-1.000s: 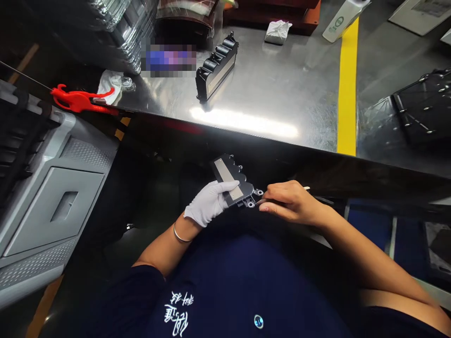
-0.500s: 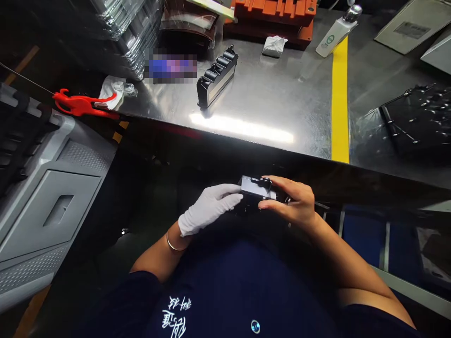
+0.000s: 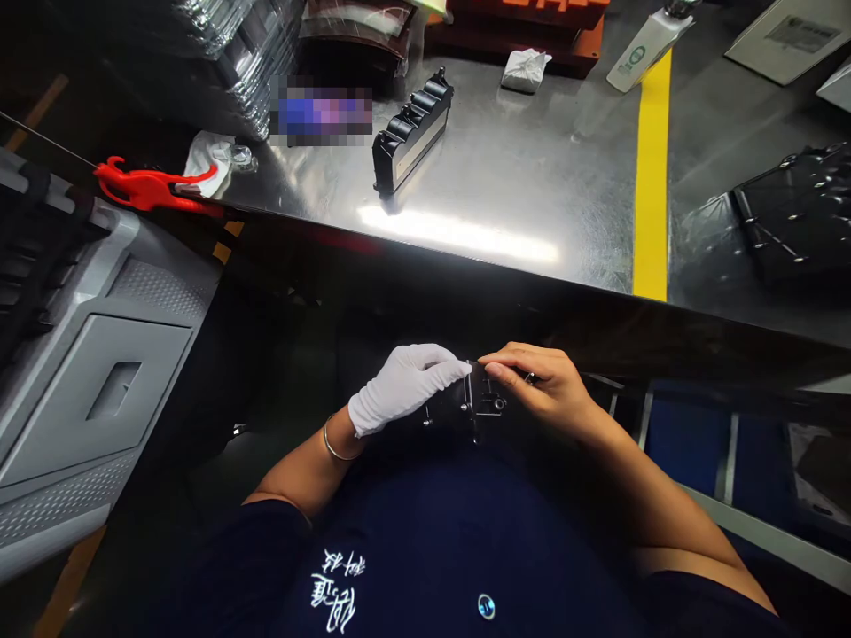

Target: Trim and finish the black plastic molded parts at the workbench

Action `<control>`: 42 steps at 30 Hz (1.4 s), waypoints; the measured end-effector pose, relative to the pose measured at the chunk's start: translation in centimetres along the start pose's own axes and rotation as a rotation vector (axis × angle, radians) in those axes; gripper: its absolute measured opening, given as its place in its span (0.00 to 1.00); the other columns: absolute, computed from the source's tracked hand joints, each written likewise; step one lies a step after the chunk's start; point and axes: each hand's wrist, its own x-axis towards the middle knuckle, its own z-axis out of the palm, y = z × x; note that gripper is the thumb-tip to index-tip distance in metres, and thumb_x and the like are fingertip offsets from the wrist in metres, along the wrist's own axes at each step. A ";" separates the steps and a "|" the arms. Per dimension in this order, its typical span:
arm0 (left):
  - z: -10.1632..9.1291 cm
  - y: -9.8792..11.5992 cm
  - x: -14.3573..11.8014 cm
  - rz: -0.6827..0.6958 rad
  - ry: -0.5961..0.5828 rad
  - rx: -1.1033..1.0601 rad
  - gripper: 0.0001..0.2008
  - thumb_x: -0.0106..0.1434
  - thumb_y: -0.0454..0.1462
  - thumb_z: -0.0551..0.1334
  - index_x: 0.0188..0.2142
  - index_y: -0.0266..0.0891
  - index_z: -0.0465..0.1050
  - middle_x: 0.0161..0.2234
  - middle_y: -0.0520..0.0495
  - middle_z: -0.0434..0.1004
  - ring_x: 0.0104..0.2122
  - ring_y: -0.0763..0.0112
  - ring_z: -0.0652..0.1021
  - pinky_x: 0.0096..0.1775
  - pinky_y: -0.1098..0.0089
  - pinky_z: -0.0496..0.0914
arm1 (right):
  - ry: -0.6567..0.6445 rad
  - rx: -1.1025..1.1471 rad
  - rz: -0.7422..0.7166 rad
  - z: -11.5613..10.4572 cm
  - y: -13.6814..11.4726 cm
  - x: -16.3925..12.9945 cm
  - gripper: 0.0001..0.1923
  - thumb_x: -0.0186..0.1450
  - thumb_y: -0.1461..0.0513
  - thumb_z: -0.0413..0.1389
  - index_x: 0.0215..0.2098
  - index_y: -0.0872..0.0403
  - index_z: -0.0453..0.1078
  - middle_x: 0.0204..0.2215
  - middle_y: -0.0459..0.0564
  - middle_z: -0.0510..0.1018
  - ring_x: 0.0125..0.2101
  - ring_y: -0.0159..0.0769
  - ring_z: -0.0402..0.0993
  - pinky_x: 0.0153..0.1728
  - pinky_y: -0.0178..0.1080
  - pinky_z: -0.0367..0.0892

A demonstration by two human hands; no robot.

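In front of my body, a glossy black molded plastic part (image 3: 482, 403) is held between both hands; its outline melts into the dark background, with only bright edges and small studs showing. My left hand (image 3: 412, 388), in a white glove, pinches its upper left edge between thumb and fingers. Bare, my right hand (image 3: 543, 381) has thumb and fingertips closed at the upper right edge. A black part with a row of rounded humps and a pale flat side (image 3: 416, 133) stands on the metal table (image 3: 519, 186) beyond my hands.
A red air gun (image 3: 150, 186) hangs by the table's left corner, beside a grey crate (image 3: 99, 390). Wrapped trays (image 3: 232, 62) are stacked at the back left. An orange fixture (image 3: 525, 40), a folded white wipe (image 3: 525, 69) and a white bottle (image 3: 642, 58) stand behind. Black parts (image 3: 798, 213) lie right.
The held part has been turned: its pale flat face no longer shows, and black studded edges face me. Both hands have shifted their grip to its upper edge.
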 end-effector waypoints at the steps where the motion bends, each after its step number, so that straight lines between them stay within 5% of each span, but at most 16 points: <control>1: 0.0 0.0 0.0 -0.002 -0.003 0.007 0.16 0.58 0.48 0.62 0.26 0.37 0.75 0.25 0.50 0.74 0.27 0.72 0.71 0.30 0.74 0.65 | -0.023 -0.003 -0.002 -0.1 -0.1 -0.1 0.08 0.67 0.61 0.54 0.36 0.53 0.76 0.25 0.48 0.77 0.24 0.30 0.72 0.26 0.33 0.67; 6: 0.1 0.0 -0.1 -0.011 -0.033 0.028 0.15 0.58 0.47 0.63 0.25 0.37 0.76 0.25 0.50 0.75 0.27 0.72 0.72 0.29 0.74 0.66 | -0.080 -0.038 0.005 -0.1 0.0 -0.1 0.09 0.67 0.62 0.53 0.35 0.54 0.75 0.25 0.48 0.76 0.24 0.29 0.71 0.26 0.32 0.65; 11: 0.4 0.3 -0.3 -0.016 -0.063 -0.001 0.14 0.57 0.46 0.64 0.26 0.38 0.77 0.26 0.50 0.77 0.27 0.72 0.73 0.30 0.74 0.66 | 0.038 -0.001 0.125 0.4 0.9 -0.1 0.11 0.66 0.54 0.54 0.35 0.53 0.71 0.27 0.47 0.75 0.26 0.31 0.70 0.28 0.33 0.66; 14: 0.4 0.2 -0.3 0.001 0.010 -0.012 0.15 0.56 0.47 0.64 0.25 0.37 0.76 0.25 0.49 0.76 0.27 0.72 0.73 0.30 0.74 0.66 | 0.067 0.086 0.200 0.6 0.6 -0.5 0.15 0.70 0.54 0.46 0.37 0.53 0.68 0.27 0.47 0.73 0.27 0.31 0.70 0.28 0.34 0.66; 20: 0.3 -0.5 -0.2 0.017 0.113 -0.020 0.17 0.56 0.50 0.65 0.23 0.37 0.75 0.22 0.50 0.74 0.25 0.72 0.71 0.29 0.73 0.66 | 0.016 0.157 0.029 1.2 -0.4 -1.0 0.17 0.69 0.61 0.47 0.23 0.54 0.63 0.18 0.43 0.65 0.20 0.28 0.62 0.22 0.33 0.59; 35: 1.2 -0.6 -0.3 -0.060 0.236 -0.104 0.17 0.52 0.49 0.67 0.22 0.37 0.73 0.21 0.52 0.71 0.23 0.75 0.68 0.26 0.73 0.63 | -0.021 0.065 -0.086 0.9 -0.4 -1.1 0.17 0.68 0.66 0.49 0.20 0.54 0.59 0.17 0.41 0.58 0.18 0.25 0.53 0.21 0.33 0.52; 40: 1.3 -0.4 -0.3 -0.050 0.163 -0.149 0.19 0.50 0.50 0.68 0.21 0.36 0.73 0.20 0.52 0.69 0.22 0.76 0.67 0.25 0.74 0.62 | -0.160 0.305 -0.076 0.4 -0.1 -1.4 0.18 0.69 0.64 0.47 0.20 0.55 0.60 0.17 0.42 0.61 0.18 0.25 0.56 0.20 0.33 0.54; 42: 1.2 -0.3 -0.2 -0.027 0.173 -0.150 0.19 0.50 0.50 0.68 0.21 0.36 0.73 0.19 0.52 0.69 0.21 0.76 0.67 0.24 0.74 0.62 | -0.113 0.337 -0.092 0.3 -0.1 -1.4 0.18 0.70 0.64 0.46 0.21 0.55 0.62 0.17 0.44 0.64 0.18 0.26 0.60 0.21 0.33 0.57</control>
